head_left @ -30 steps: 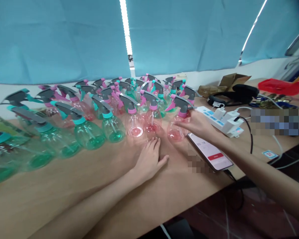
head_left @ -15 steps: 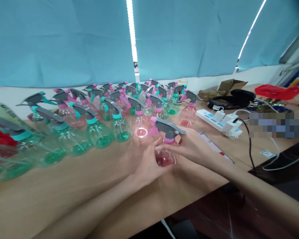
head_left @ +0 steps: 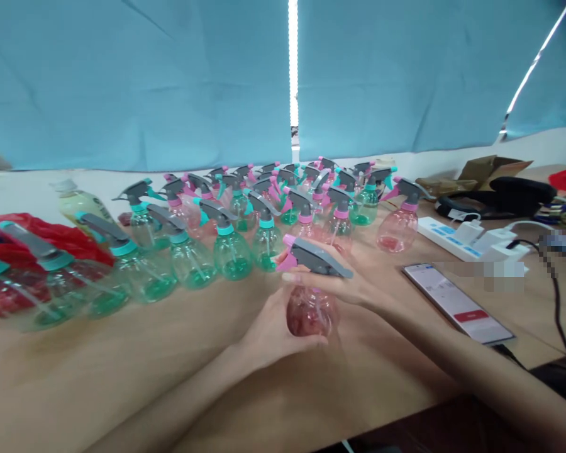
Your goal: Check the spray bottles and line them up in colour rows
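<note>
Pink-collared spray bottle [head_left: 310, 314] between the hands, roughly upright above the bench [head_left: 264, 402]; base contact unclear. Left hand [head_left: 272, 328] curled round its body; right hand [head_left: 349, 286] closed about the neck, under the grey trigger head [head_left: 317, 257]. Step in hand, by judgement: two-handed handling at the collar. Next move calls for a firm left hold, right fingers clear of the trigger. Green spray bottles ahead-left of the hands; phone [head_left: 457, 303] right.

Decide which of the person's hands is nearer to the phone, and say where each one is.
Right. The right hand, at the neck of the bottle, is left of the phone; the left hand, around the bottle's body, is farther left.
</note>
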The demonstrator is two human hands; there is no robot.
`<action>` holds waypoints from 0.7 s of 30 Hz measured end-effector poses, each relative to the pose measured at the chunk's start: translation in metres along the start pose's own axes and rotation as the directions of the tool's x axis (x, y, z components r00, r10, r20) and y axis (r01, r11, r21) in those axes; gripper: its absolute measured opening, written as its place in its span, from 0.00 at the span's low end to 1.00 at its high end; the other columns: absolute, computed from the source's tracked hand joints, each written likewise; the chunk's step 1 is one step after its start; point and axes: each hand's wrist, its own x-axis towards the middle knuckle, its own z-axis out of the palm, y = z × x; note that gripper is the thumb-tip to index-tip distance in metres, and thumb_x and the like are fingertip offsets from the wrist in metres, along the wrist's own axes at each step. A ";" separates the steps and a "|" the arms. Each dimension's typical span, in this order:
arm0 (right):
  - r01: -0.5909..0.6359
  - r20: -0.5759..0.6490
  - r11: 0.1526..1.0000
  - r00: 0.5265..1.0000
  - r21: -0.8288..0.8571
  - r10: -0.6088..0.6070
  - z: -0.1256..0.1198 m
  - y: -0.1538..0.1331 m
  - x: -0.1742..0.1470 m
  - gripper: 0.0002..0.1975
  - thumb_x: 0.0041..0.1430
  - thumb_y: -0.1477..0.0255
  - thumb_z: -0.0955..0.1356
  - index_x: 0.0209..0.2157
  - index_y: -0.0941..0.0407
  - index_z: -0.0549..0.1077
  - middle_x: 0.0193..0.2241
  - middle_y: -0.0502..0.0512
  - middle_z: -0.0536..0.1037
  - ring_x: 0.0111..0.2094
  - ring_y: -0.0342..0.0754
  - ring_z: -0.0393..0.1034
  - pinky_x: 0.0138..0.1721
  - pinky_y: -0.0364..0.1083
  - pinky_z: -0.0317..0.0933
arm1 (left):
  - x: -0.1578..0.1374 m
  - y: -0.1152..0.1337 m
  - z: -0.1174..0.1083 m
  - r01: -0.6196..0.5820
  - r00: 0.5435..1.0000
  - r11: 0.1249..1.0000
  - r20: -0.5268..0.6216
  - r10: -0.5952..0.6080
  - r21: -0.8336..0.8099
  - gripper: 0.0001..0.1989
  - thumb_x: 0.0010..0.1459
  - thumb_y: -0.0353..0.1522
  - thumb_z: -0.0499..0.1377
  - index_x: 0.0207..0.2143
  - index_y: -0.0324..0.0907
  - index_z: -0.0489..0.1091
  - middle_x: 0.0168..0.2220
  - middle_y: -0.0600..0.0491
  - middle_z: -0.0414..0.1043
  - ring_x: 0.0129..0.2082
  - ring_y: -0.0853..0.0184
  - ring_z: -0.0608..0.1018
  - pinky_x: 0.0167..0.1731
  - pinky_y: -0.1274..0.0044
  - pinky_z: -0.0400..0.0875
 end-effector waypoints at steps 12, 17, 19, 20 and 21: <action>0.085 0.048 0.995 0.995 0.060 -0.088 0.019 0.020 0.028 0.05 0.57 0.69 0.66 0.36 0.47 0.73 0.30 0.49 0.76 0.31 0.49 0.71 0.32 0.49 0.68 | -0.021 -0.029 -0.013 0.058 0.998 0.905 -0.022 -0.054 0.422 0.39 0.56 0.54 0.58 0.61 0.40 0.57 0.59 0.39 0.64 0.58 0.47 0.67 0.55 0.56 0.61; 0.125 0.013 0.990 0.992 -0.060 -0.125 0.020 0.030 0.029 0.05 0.59 0.64 0.66 0.30 0.49 0.71 0.25 0.48 0.72 0.27 0.47 0.67 0.28 0.47 0.64 | -0.024 -0.040 -0.008 0.017 0.999 0.840 0.034 -0.043 0.542 0.40 0.58 0.55 0.53 0.62 0.35 0.57 0.62 0.36 0.60 0.61 0.46 0.63 0.57 0.55 0.57; 0.134 0.003 0.988 0.991 -0.079 -0.134 0.020 0.030 0.028 0.08 0.60 0.61 0.65 0.30 0.48 0.71 0.25 0.48 0.71 0.27 0.47 0.67 0.28 0.47 0.63 | -0.023 -0.040 -0.007 0.007 0.999 0.834 0.040 -0.036 0.552 0.40 0.59 0.55 0.53 0.62 0.35 0.56 0.62 0.36 0.59 0.61 0.47 0.63 0.58 0.56 0.57; 0.134 -0.005 0.987 0.991 -0.085 -0.135 0.019 0.029 0.027 0.09 0.60 0.59 0.65 0.30 0.48 0.71 0.24 0.48 0.71 0.27 0.47 0.67 0.27 0.47 0.62 | -0.023 -0.039 -0.007 0.005 0.998 0.832 0.043 -0.035 0.555 0.40 0.59 0.55 0.53 0.62 0.35 0.56 0.62 0.36 0.59 0.62 0.47 0.63 0.58 0.56 0.56; 0.132 -0.012 0.988 0.991 -0.083 -0.134 0.019 0.029 0.027 0.10 0.60 0.58 0.65 0.31 0.48 0.71 0.24 0.48 0.70 0.27 0.47 0.66 0.27 0.47 0.62 | -0.023 -0.039 -0.007 0.004 0.998 0.829 0.047 -0.037 0.559 0.40 0.60 0.55 0.52 0.63 0.35 0.56 0.62 0.36 0.59 0.62 0.47 0.63 0.58 0.56 0.56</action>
